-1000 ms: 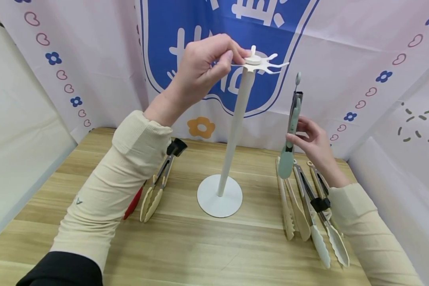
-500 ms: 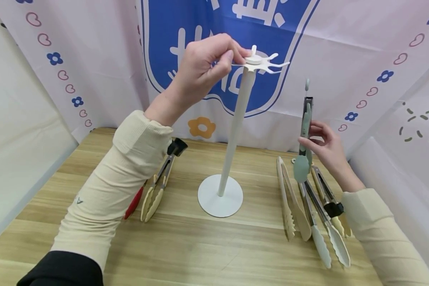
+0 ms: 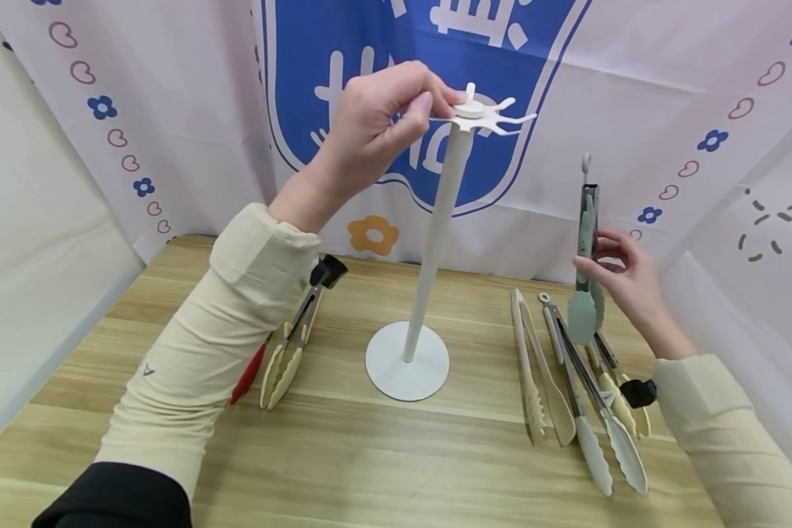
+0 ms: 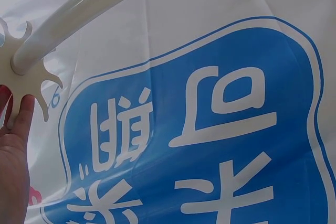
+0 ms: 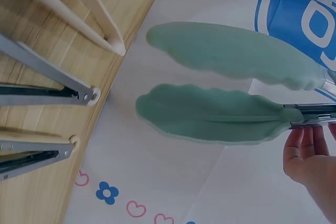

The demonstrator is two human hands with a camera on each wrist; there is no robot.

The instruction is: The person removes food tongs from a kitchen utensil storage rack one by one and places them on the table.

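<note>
A white hook stand (image 3: 438, 227) with a round base and several curved hooks at its top stands upright mid-table. My left hand (image 3: 386, 117) pinches the hook top at its left side; thumb and fingertips also show at the hook plate (image 4: 20, 85) in the left wrist view. On the right, my right hand (image 3: 627, 275) grips pale green tongs (image 3: 584, 312) between thumb and fingers, raised above the table with the green heads downward. The right wrist view shows the two wavy green heads (image 5: 210, 114) spread apart, with the fingers around the metal arms.
Beneath the right hand lie beige tongs (image 3: 541, 374), grey-white tongs (image 3: 594, 411) and cream tongs (image 3: 620, 389). Cream tongs (image 3: 284, 367) and a red utensil (image 3: 247, 375) lie left, partly behind the left sleeve. A printed cloth (image 3: 567, 95) hangs behind the wooden table (image 3: 383, 469).
My right hand has moved right and slightly down with the green tongs, away from the stand. My left hand has stayed at the hook top.
</note>
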